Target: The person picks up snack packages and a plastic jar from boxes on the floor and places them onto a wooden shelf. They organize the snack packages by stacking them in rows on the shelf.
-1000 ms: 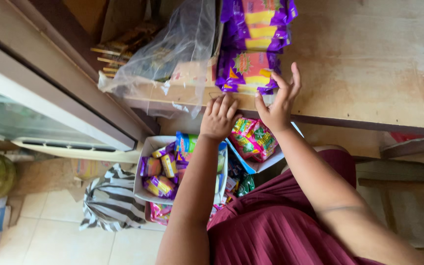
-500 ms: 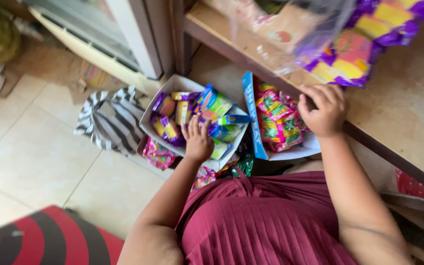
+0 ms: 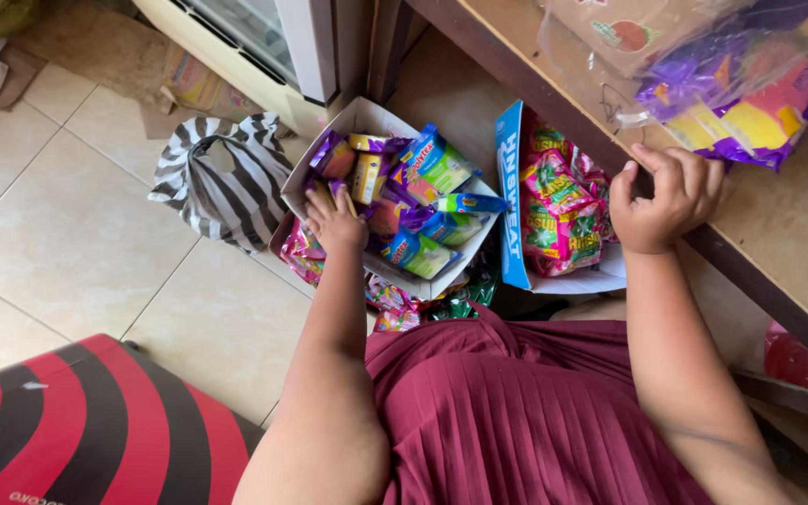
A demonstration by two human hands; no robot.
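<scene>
My left hand [image 3: 334,220] reaches down into a white cardboard box [image 3: 359,117] on the floor, fingers spread on several colourful snack packets [image 3: 423,201]; whether it grips one I cannot tell. My right hand [image 3: 666,196] rests curled on the edge of the wooden table [image 3: 797,234], holding nothing. Beside it stands a blue-edged box [image 3: 512,196] packed with pink and green candy bags [image 3: 563,210]. Purple and yellow packets in clear plastic [image 3: 741,93] lie on the table just above my right hand.
A black-and-white striped bag [image 3: 222,178] lies on the tiled floor left of the white box. A red and black striped seat [image 3: 77,430] is at lower left. A white cabinet [image 3: 264,47] stands at the top. Loose packets [image 3: 395,304] lie under the boxes.
My left hand has dropped from the table edge down into the white box of packets. My right hand stays at the table edge. The view has swung down towards the floor.
</scene>
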